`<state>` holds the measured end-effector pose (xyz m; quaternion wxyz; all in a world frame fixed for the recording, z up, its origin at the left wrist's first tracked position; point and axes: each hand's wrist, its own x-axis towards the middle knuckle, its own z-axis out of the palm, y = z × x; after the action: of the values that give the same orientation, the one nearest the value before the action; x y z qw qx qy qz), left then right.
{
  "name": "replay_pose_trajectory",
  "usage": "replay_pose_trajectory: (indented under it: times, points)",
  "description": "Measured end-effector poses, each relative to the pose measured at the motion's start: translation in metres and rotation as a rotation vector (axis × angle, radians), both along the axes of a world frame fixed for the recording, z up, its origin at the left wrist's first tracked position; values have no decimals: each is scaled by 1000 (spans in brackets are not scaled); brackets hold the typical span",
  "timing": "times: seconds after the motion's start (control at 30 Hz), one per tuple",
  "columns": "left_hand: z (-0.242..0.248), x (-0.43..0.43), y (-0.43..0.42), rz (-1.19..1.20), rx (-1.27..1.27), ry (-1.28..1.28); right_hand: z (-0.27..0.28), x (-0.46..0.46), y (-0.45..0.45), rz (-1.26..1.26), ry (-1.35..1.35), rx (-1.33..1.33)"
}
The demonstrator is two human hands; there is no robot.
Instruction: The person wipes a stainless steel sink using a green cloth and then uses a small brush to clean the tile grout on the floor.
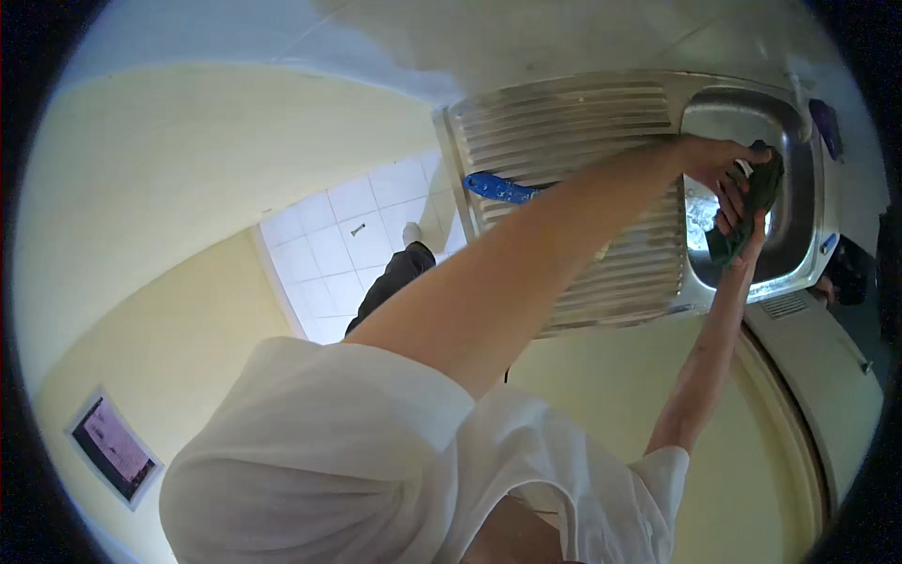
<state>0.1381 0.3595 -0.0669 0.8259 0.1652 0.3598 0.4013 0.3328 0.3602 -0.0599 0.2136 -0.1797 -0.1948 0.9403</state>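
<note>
A crumpled dark green cloth [764, 183] is held between both hands above the stainless steel sink basin [800, 218]. My left hand [719, 166] grips its upper part, with the thumb near the top end and the fingers curled over the side. Lower down, my right hand [755, 233] is closed around the cloth, its palm mostly hidden. My left forearm reaches across the ribbed drainboard [606, 106]. Under that forearm lies a blue handle with white specks [497, 188]; its other end is hidden.
A dark purple item [826, 129] lies beyond the basin's far rim. A small blue item [829, 244] sits on the sink's right corner. A pale cabinet or appliance [810, 352] stands at the lower right. White floor tiles [328, 247] bear a small object [358, 230].
</note>
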Motion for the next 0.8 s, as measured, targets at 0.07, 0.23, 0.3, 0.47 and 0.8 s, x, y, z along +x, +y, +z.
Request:
replay_pose_trajectory:
  times: [0.07,0.23,0.3,0.47,0.8]
  points:
    - [-13,-3,-2,-78,-46,-561,11,-26,0,99,47,-1]
    - [21,15,5,205,135,-639,28,-25,-4,285,-92,-61]
    - [14,19,11,230,119,-513,28,-18,0,303,-184,-40]
    - [8,42,7,511,-88,-285,64,-30,-4,344,-696,55]
    - [4,43,13,755,-446,288,15,-30,4,440,-1241,1058]
